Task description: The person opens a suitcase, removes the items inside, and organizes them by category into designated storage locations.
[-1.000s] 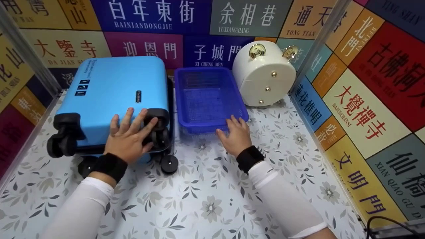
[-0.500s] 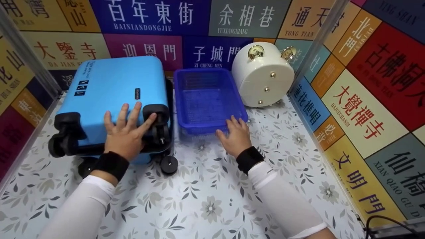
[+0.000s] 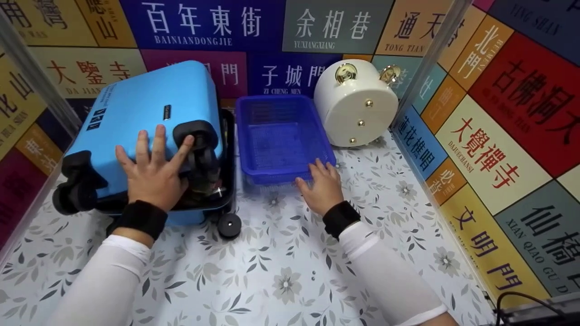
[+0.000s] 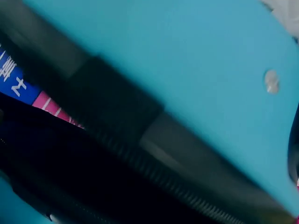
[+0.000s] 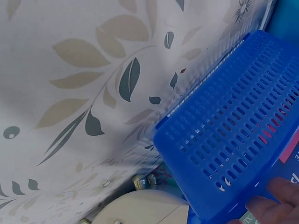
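A light blue suitcase (image 3: 136, 102) with black wheels lies on its side at the left. Its lid is raised at the near right corner, and through the dark gap some indistinct contents (image 3: 206, 188) show. My left hand (image 3: 156, 174) presses the lid's near edge, fingers straight and spread beside a corner wheel (image 3: 201, 158); its thumb is mostly hidden. In the left wrist view, a zipper (image 4: 177, 186) runs along the lid's dark rim. A blue perforated plastic basket (image 3: 283, 171) stands beside the suitcase. My right hand (image 3: 324, 188) rests its relaxed fingers on the basket's near right rim.
A round white case (image 3: 358, 111) with gold knobs and gold ring-like fittings stands behind the basket, at its right. Printed panels (image 3: 335, 25) wall in the back and sides. A floral cloth (image 3: 285, 285) covers the table; a black cable (image 3: 525, 296) lies at the lower right.
My left hand has moved left and up with the suitcase lid, which has tilted upward, widening the gap at its right. The right hand has stayed at the basket rim.
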The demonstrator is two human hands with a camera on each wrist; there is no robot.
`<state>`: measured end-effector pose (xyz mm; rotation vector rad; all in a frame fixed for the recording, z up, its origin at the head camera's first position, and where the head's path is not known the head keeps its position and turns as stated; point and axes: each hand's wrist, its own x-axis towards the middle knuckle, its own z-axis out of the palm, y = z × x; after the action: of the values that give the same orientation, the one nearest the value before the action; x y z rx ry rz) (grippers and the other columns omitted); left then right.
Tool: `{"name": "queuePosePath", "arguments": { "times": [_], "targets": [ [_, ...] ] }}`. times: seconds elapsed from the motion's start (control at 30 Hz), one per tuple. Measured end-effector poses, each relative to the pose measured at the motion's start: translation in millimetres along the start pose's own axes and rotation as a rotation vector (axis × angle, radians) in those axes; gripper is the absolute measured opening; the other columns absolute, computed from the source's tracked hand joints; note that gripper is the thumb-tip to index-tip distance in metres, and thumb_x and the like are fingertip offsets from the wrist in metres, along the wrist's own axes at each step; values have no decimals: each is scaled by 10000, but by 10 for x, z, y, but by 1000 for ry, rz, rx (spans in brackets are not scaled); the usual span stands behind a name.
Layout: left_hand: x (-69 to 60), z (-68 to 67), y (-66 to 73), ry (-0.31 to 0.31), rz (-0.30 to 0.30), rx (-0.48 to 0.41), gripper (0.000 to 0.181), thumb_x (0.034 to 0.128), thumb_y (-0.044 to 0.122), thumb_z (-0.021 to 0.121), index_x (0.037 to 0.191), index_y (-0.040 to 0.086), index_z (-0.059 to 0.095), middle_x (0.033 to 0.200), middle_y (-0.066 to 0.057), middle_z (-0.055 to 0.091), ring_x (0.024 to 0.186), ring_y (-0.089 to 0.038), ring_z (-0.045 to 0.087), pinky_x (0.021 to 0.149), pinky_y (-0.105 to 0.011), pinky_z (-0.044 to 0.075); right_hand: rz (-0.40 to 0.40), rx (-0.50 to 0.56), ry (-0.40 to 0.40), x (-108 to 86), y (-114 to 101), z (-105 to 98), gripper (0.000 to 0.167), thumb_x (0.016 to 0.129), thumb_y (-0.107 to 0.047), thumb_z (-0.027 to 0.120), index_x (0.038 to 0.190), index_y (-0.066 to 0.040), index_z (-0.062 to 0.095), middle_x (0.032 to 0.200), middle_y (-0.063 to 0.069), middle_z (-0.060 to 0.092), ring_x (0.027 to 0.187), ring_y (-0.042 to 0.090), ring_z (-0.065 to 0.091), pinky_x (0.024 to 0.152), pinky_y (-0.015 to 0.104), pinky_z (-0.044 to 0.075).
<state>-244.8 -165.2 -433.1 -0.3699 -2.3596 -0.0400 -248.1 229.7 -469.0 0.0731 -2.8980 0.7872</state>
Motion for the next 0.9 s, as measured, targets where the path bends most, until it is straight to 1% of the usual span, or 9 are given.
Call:
{"name": "queuePosePath", "arguments": {
  "times": [0.1,0.27,0.33,0.4,0.47,0.53,0.7,0.77,0.9],
  "targets": [
    [28,-70,-61,-12,-42,-13,1091,803,371,893,1664,469,230,1750,-135,115,1532,-522,208,1102,-887,176,-10,0,4,-3,14,3,693,1045,-484,578,1552,-19,494,1695,195,343,1592,473,226,1306,618,125],
    [67,-189,-167,-48,-110,-20,1055,872,455,823,1673,489,138,1751,-175,75,1538,-558,174,1110,-876,161,-17,-11,15,-3,40,6,679,1045,-473,585,1537,-12,511,1683,208,360,1582,484,245,1300,626,139],
    [84,-227,-214,-39,-143,-20,1043,889,474,798,1670,503,107,1749,-195,74,1546,-563,169,1121,-863,161,-15,-11,12,-2,47,7,681,1045,-476,583,1541,-15,507,1686,205,355,1584,481,244,1301,627,139],
    [98,-264,-269,-23,-189,-33,1057,884,492,796,1660,533,79,1749,-211,65,1556,-562,158,1143,-837,158,-12,-9,7,-2,52,6,685,1045,-484,580,1545,-21,503,1692,197,349,1587,474,240,1303,622,136],
    [104,-289,-338,13,-232,-40,1062,881,519,788,1649,559,55,1745,-236,71,1562,-553,165,1164,-808,162,-7,-5,3,-2,54,10,688,1045,-489,579,1549,-27,500,1696,191,344,1590,468,235,1304,621,134],
    [102,-299,-411,72,-269,-52,1065,878,552,782,1633,594,32,1737,-253,94,1564,-539,176,1179,-780,171,-7,-4,6,-2,57,13,687,1044,-485,583,1546,-24,502,1694,194,344,1589,469,238,1302,625,141],
    [68,-260,-569,247,-298,-57,1059,879,609,757,1589,663,-26,1695,-289,195,1544,-505,238,1205,-721,207,1,-1,2,-7,62,22,684,1050,-482,575,1552,-25,494,1699,194,336,1594,464,226,1306,615,131],
    [57,-255,-604,289,-303,-44,1020,896,602,736,1592,656,-7,1679,-304,219,1526,-507,268,1208,-709,221,7,7,-3,-9,59,27,691,1051,-491,571,1559,-30,485,1703,191,331,1600,457,213,1311,607,115],
    [51,-269,-649,337,-333,-6,963,919,612,692,1615,595,26,1658,-319,239,1501,-503,308,1200,-708,248,2,13,-1,-14,57,36,692,1052,-487,571,1557,-21,483,1699,200,334,1597,464,218,1312,605,111]
  ]
}}
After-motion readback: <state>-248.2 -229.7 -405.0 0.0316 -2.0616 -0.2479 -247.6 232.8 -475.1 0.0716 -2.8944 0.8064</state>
